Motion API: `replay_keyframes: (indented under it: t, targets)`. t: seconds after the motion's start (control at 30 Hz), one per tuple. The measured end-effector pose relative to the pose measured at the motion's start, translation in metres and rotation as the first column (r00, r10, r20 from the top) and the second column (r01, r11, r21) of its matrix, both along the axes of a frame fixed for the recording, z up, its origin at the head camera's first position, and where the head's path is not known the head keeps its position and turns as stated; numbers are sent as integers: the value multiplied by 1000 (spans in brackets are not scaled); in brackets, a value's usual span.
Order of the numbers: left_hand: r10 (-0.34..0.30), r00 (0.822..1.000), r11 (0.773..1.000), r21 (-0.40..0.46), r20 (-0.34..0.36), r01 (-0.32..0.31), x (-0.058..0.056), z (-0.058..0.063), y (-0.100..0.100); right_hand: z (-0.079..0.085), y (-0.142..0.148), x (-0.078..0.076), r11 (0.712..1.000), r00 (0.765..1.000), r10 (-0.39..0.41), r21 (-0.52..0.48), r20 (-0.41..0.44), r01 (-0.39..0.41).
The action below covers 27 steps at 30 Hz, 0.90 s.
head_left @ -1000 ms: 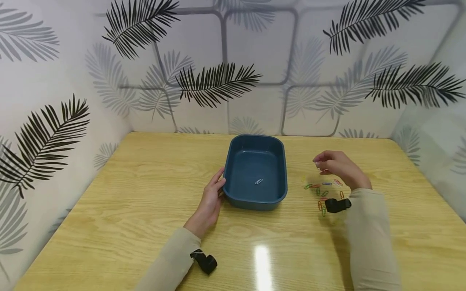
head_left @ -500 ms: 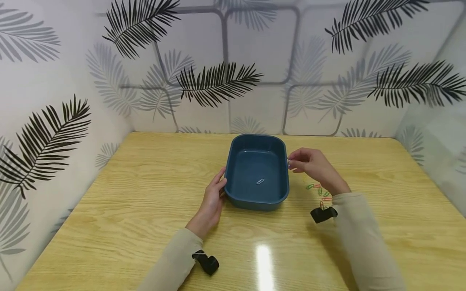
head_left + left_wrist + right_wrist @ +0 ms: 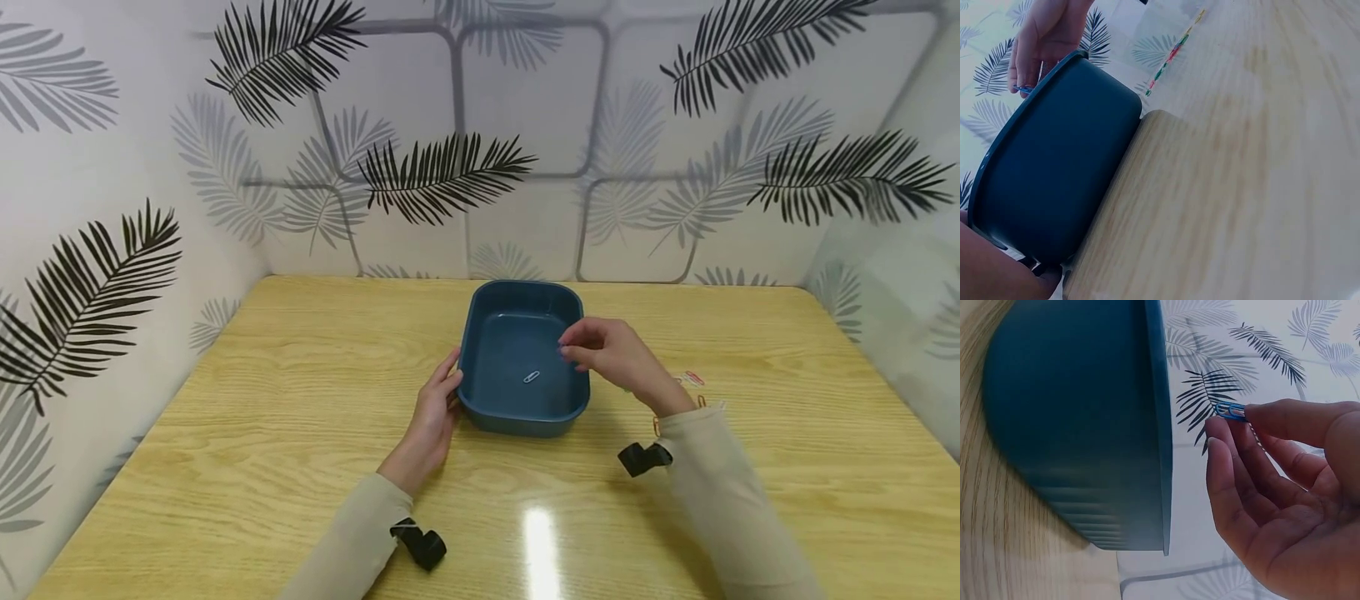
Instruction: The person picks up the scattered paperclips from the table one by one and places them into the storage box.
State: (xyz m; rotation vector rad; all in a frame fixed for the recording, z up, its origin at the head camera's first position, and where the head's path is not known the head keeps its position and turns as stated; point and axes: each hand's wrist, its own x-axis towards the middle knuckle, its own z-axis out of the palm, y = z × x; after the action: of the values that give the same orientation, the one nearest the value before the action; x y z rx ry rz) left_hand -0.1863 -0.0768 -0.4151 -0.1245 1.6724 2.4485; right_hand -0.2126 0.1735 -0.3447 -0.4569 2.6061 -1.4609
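Observation:
A dark blue rectangular bin [image 3: 525,427] stands on the table with a white paper clip [image 3: 532,377] on its floor. At its left side my left hand [image 3: 431,417] grips the bin, the fingers against the outer wall near the rim. Over the bin's right part hangs my right hand [image 3: 618,358]. Between thumb and fingertips it pinches a blue paper clip [image 3: 1230,411], clear of the rim in the right wrist view. Loose coloured paper clips [image 3: 694,378] lie right of the bin, mostly hidden by the right hand and sleeve.
The wooden table [image 3: 315,367] meets a leaf-patterned wall covering [image 3: 525,225] at the back. Each wrist wears a black camera mount [image 3: 645,458]. In the left wrist view, more paper clips [image 3: 1172,53] show beyond the bin in a flat line.
My right hand has come left from beyond the loose clips, past the bin's right rim, carrying the blue paper clip over the bin. The left hand and bin have stayed put.

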Motion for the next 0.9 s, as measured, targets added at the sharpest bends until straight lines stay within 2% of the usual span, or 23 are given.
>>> replay_keyframes:
  t: [0.3,0.9]
  targets:
    - [-7,1000,1000,3,-8,7,-1,-2,-1,2,-4,3,999,999,15,40,-52,-13]
    - [-3,1000,1000,12,6,3,0,-1,1,-5,-3,-2,999,999,14,29,-46,-13]
